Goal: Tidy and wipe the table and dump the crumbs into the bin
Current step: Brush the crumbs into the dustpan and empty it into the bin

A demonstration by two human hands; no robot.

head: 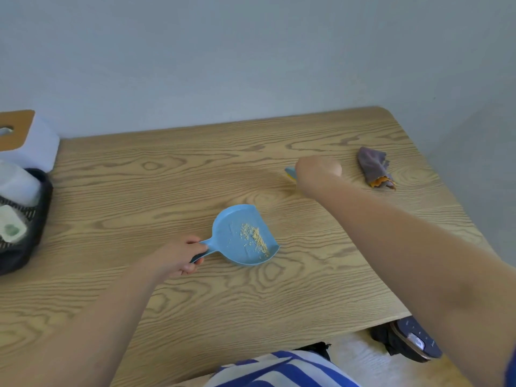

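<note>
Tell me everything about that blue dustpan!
The dustpan is light blue and looks like smooth plastic, with a rounded back, low walls and a flat open lip pointing away to the right. It lies flat on the wooden table. A small heap of pale crumbs sits inside. The left hand grips its short handle.

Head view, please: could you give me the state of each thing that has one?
Dustpan: flat on the table, crumbs inside.
Left hand: grips the dustpan's handle.
Right hand: over a small blue item, grip hidden.
Cloth: crumpled, untouched.
</note>
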